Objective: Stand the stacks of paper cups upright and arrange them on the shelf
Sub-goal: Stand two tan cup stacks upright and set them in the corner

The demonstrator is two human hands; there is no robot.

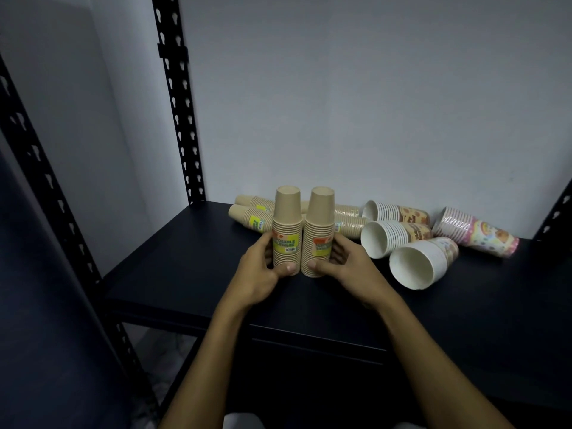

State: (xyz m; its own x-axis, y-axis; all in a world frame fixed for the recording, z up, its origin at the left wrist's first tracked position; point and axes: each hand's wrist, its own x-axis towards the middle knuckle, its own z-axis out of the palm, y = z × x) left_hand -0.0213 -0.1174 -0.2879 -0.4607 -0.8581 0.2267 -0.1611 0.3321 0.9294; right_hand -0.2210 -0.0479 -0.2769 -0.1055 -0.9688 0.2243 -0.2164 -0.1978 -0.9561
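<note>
Shelf (185,267): dark, flat. At 12 o'clock, centre, two upright brown stacks (287,230) and (318,233) stand side by side, rims down. Lying stacks (399,233) remain behind, 9 to 3 o'clock. Left hand (260,274) and right hand (346,264) each wrap one stack low. Est. handling – light, crushable, wrapper prob. slick; hold near base, gently.

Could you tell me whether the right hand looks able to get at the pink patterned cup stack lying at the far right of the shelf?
Probably yes, once it lets go: the right hand holds an upright brown stack, and three lying white-lined stacks sit between it and the pink stack, though open shelf leaves a way.
</note>
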